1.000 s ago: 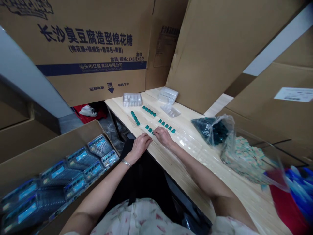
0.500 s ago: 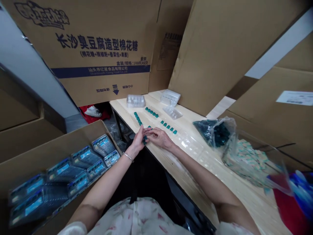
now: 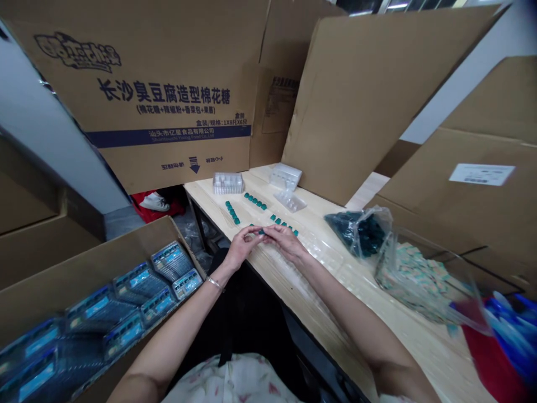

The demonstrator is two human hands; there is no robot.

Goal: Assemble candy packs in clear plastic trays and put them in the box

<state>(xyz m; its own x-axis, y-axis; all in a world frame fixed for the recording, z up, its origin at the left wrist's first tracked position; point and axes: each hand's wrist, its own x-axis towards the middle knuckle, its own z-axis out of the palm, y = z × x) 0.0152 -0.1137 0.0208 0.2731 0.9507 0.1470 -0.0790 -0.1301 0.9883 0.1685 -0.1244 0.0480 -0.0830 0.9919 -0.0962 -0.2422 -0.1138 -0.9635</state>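
Teal piece (image 3: 262, 231), small, at the meeting fingertips of both hands; taken as landmark. Left hand (image 3: 242, 246) on its left, right hand (image 3: 287, 242) on its right, each closed on it at the fingertips; neither is nearer. Which hand bears it, and its long axis: cannot tell.

Piece is over the tabletop (image 3: 279, 277), near the front edge; height not readable. Beyond it to the left: left row (image 3: 232, 212) of like pieces. Straight beyond: far row (image 3: 255, 201). Beyond to the right: right row (image 3: 284, 225), its near end close behind the right hand. Farther beyond: tray stack (image 3: 227, 184) and flat tray (image 3: 290, 201), both clear plastic. Well to its right: plastic bag (image 3: 361, 230), dark teal contents. Well to its left, nearer the body: open carton (image 3: 84, 263).
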